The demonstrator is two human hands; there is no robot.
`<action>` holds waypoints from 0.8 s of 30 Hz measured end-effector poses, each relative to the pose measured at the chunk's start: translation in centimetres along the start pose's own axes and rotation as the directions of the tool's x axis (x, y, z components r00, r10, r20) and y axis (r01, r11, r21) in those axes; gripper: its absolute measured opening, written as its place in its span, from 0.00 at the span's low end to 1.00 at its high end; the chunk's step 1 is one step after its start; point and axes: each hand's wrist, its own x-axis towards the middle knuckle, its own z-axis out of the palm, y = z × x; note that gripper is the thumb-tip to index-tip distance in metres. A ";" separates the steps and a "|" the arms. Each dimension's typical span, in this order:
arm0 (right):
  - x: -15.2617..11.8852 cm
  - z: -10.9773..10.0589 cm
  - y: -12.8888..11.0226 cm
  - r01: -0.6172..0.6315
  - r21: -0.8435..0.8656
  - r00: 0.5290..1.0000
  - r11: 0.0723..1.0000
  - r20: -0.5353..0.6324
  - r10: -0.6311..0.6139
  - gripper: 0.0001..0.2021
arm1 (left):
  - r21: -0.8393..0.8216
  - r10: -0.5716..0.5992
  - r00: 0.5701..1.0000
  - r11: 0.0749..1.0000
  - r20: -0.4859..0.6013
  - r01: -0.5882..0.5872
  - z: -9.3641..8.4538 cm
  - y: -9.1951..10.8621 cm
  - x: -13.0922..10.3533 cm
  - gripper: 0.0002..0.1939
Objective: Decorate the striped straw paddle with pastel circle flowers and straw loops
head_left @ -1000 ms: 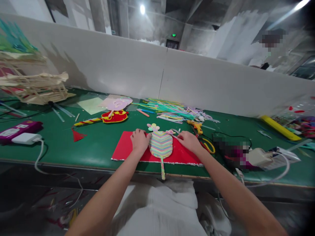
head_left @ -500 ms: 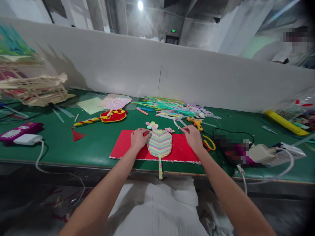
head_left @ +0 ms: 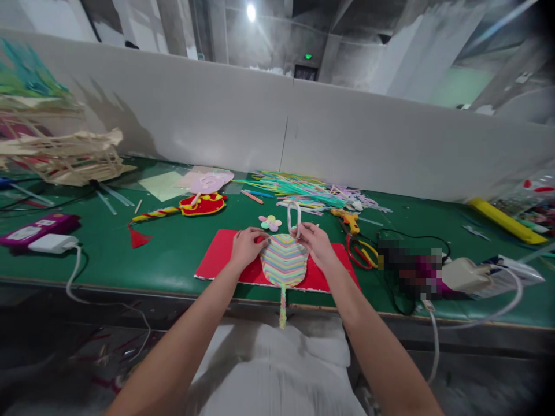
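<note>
Here the right hand (head_left: 316, 245) has its grip closed on a pale loop (head_left: 294, 218) standing upright at the top edge of the striped fan (head_left: 284, 263). The left hand (head_left: 246, 245) presses, fingers curled, on the fan's upper left edge. The fan lies on a red sheet (head_left: 217, 260) on the green table (head_left: 173, 248), its handle overhanging the near edge.

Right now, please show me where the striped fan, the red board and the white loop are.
striped fan (head_left: 284, 263), head view, middle of its striped face.
red board (head_left: 217, 257), head view, bare left part.
white loop (head_left: 293, 218), head view, on the loop's strand, above the right hand (head_left: 316, 245).
</note>
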 end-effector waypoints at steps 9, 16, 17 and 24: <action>0.1 2.8 2.5 0.320 -0.293 0.942 0.901 -0.006 -0.337 0.12 | 0.002 0.262 0.874 0.958 -0.410 -0.286 -0.4 2.1 -0.8 0.12; -0.6 3.0 3.0 0.373 -0.382 0.923 0.845 0.058 -0.381 0.10 | 0.068 0.313 0.856 0.947 -0.412 -0.313 -0.1 2.3 -0.9 0.12; -0.6 3.1 3.0 0.377 -0.383 0.921 0.843 0.063 -0.384 0.10 | 0.072 0.312 0.854 0.948 -0.416 -0.311 -0.1 2.3 -0.9 0.11; -0.6 3.2 3.2 0.375 -0.420 0.922 0.826 0.079 -0.379 0.10 | 0.097 0.322 0.846 0.945 -0.426 -0.311 -0.2 2.6 -1.1 0.10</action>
